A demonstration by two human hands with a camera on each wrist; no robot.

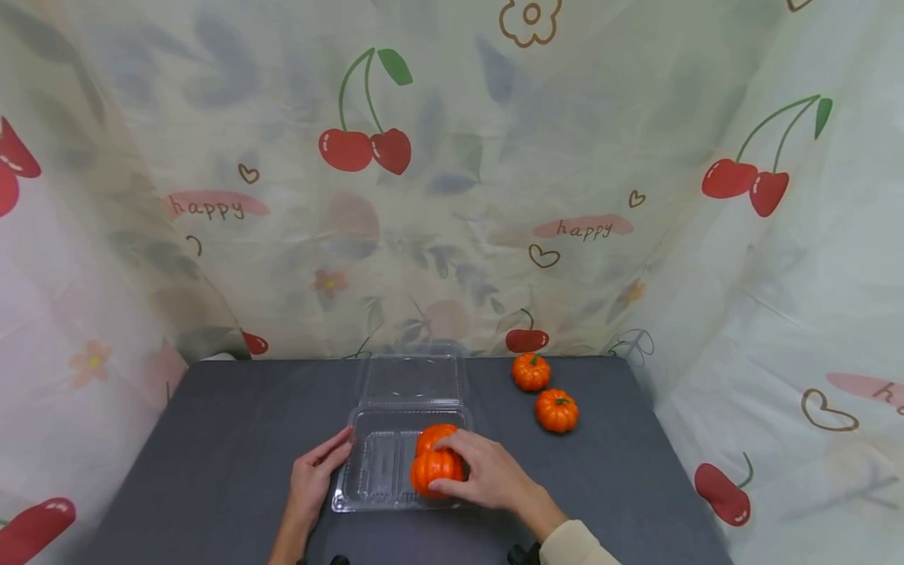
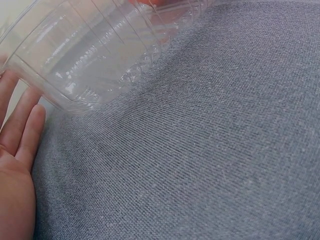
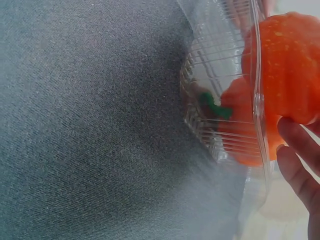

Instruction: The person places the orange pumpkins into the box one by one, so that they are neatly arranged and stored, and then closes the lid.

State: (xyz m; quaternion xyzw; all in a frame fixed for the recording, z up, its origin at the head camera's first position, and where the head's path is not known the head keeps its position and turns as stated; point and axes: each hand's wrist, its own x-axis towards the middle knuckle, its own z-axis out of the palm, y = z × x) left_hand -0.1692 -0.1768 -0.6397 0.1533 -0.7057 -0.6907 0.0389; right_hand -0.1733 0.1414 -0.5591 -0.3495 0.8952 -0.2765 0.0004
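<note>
A clear plastic clamshell container [image 1: 374, 498] lies opened out on the dark cloth, its lid [image 1: 413, 377] folded back away from me. At the container's right side, my right hand [image 1: 487, 471] grips a small orange pumpkin [image 1: 432, 473]. The right wrist view shows this held pumpkin [image 3: 295, 65] partly above the rim. Another orange pumpkin [image 1: 432, 434] with a green stem sits inside the container, partly hidden by the held one. My left hand [image 1: 311, 480] touches the container's left wall; its fingers [image 2: 31, 127] are extended in the left wrist view.
Two more orange pumpkins stand at the back right of the table, one [image 1: 531, 372] near the far edge and one [image 1: 556, 411] closer. A patterned curtain [image 1: 438, 235] hangs behind and on both sides. Dark cloth [image 1: 233, 455] covers the table.
</note>
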